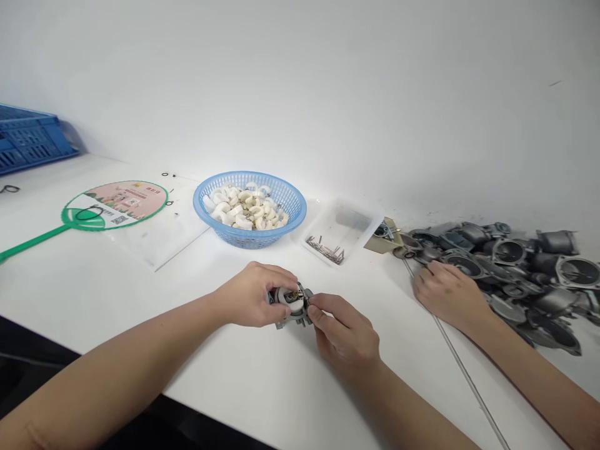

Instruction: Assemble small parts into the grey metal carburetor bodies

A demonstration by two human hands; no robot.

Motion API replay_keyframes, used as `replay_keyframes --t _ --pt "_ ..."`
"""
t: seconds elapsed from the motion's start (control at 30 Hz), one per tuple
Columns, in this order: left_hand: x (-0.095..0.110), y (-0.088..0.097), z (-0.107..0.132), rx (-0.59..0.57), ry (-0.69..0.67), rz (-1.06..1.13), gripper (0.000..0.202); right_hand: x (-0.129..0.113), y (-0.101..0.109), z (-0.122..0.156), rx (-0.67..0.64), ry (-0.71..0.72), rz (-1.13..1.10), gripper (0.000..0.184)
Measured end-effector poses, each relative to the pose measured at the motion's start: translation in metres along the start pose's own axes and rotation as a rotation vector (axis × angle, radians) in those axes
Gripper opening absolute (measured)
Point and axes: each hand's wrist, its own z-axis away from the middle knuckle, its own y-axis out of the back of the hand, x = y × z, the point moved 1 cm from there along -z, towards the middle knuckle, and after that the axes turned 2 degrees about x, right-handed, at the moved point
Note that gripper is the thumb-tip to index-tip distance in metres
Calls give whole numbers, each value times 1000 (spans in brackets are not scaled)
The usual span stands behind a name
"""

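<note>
My left hand (253, 295) and my right hand (344, 331) both grip a small cast-metal carburetor body (288, 322) just above the white table, and its white round part (293, 300) shows between them. My fingers hide most of the carburetor. To the right, another person's hand (450, 294) rests on the edge of a heap of grey cast-metal carburetor bodies (529, 269). A thin metal rod (454, 350) lies beneath that hand's arm.
A blue plastic basket (248, 181) of white curved pieces stands ahead. Next to it is a clear tray (360, 219) holding small metal pins. At left lie a green-rimmed hand fan (115, 205), small black rings and a blue crate (28, 140).
</note>
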Motion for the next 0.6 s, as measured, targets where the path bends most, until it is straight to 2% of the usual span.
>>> replay_keyframes --t 0.13,0.33,0.6 --pt "-1 2 0 -21 13 70 22 1 -1 2 2 7 13 17" --pt "-3 1 1 3 -22 36 16 2 -2 3 13 15 35 14" --pt "6 2 0 -17 -37 1 15 -12 3 -13 28 31 -39 20"
